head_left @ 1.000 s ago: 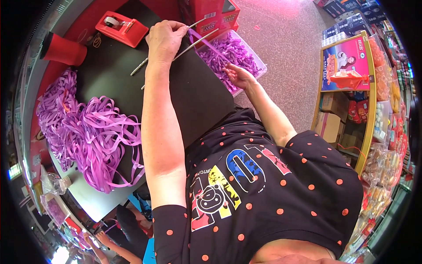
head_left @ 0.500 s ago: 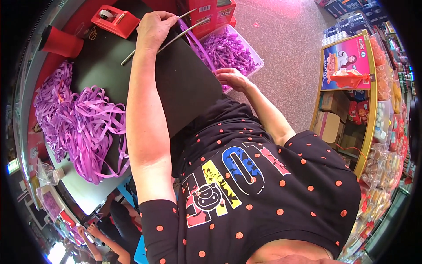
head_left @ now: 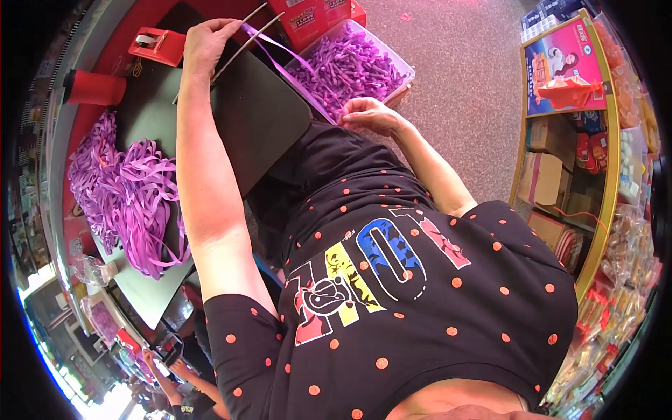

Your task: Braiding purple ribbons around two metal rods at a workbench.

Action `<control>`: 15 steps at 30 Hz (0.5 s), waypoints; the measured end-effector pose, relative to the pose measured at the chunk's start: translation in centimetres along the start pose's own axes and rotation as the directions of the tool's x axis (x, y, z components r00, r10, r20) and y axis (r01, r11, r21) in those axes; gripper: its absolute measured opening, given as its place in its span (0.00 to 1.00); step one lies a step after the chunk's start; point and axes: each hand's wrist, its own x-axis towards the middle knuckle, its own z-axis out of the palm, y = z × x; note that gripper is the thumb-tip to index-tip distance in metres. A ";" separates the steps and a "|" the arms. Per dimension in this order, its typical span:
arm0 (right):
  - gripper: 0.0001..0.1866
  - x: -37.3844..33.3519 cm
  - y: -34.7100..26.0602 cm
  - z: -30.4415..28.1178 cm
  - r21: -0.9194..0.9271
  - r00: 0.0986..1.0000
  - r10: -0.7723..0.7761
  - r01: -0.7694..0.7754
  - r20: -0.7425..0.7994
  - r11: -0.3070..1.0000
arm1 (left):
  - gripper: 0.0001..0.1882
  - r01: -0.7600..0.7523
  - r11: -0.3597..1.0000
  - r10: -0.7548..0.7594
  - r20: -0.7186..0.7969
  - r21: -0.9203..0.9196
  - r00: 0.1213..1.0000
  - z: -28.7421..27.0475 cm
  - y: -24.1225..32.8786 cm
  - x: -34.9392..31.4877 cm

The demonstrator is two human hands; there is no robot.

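My left hand (head_left: pixel 208 47) is at the far edge of the dark tabletop, its fingers pinched on a purple ribbon (head_left: pixel 285 73). Two slender metal rods (head_left: pixel 246 43) slant beside and beneath that hand; whether the fingers also grip them is hidden. From the left fingertips the ribbon runs down to my right hand (head_left: pixel 373 116), whose thumb and fingers are closed around its lower end. The right hand is just off the near corner of a white bin (head_left: pixel 409 72) filled with short folded purple ribbon pieces (head_left: pixel 350 64).
A heap of loose purple ribbon (head_left: pixel 143 203) lies on the table's left. Beyond it are a red tape dispenser (head_left: pixel 158 46) and a red cylinder (head_left: pixel 98 88). Red boxes (head_left: pixel 313 19) stand behind the bin. A shelf unit (head_left: pixel 607 140) is at right; another person's arms (head_left: pixel 168 381) show at lower left.
The view has shifted, placing the table further left. My hands are wider apart, with a longer stretch of ribbon between them. The right fingers are more curled.
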 end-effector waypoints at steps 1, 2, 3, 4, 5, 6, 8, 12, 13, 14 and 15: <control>0.08 -0.6 0.3 -0.3 0.005 1.000 -0.005 0.005 -0.005 1.000 | 0.14 -0.004 1.000 0.004 0.007 0.003 1.000 0.0 0.1 0.0; 0.08 -1.2 0.6 -0.6 0.050 0.999 -0.033 0.032 0.011 0.998 | 0.14 0.002 1.000 -0.002 0.014 -0.015 1.000 0.0 0.2 0.0; 0.08 -1.8 0.9 -0.8 0.096 0.998 -0.060 0.057 0.026 0.994 | 0.13 0.010 0.999 -0.009 0.022 -0.034 1.000 0.1 0.3 0.0; 0.12 -2.5 0.9 -0.6 0.148 0.999 -0.040 0.038 0.011 0.988 | 0.13 0.045 0.997 -0.043 0.033 -0.070 0.999 0.2 0.8 -0.2; 0.12 -3.1 0.9 -0.5 0.153 0.999 -0.044 0.042 0.005 0.987 | 0.13 0.043 0.997 -0.040 0.041 -0.068 0.998 0.4 0.9 -0.2; 0.14 -3.8 0.8 -0.4 0.107 0.998 -0.050 0.052 -0.023 0.993 | 0.12 0.034 0.999 -0.034 0.015 -0.030 0.999 0.5 0.8 -0.1; 0.19 -4.2 0.6 -0.5 0.067 0.997 -0.073 0.072 0.020 0.995 | 0.12 0.042 0.998 -0.042 0.015 -0.051 0.999 0.0 0.6 0.2; 0.18 -4.7 -1.9 0.3 0.001 0.992 -0.079 0.079 0.096 0.997 | 0.13 -0.027 0.999 0.028 0.015 -0.028 1.000 -0.3 -0.1 0.7; 0.18 -4.8 -2.2 0.3 0.002 0.992 -0.084 0.084 0.092 0.996 | 0.13 -0.019 0.999 0.019 0.012 -0.038 1.000 -0.1 -0.1 0.7; 0.17 -4.8 -2.5 0.2 -0.018 0.992 -0.084 0.086 0.093 0.996 | 0.13 -0.011 0.999 0.011 0.008 -0.049 1.000 0.0 0.0 0.8; 0.17 -4.7 -2.7 0.2 -0.040 0.992 -0.084 0.088 0.094 0.995 | 0.13 -0.016 0.999 0.017 0.009 -0.048 1.000 -0.1 0.1 0.9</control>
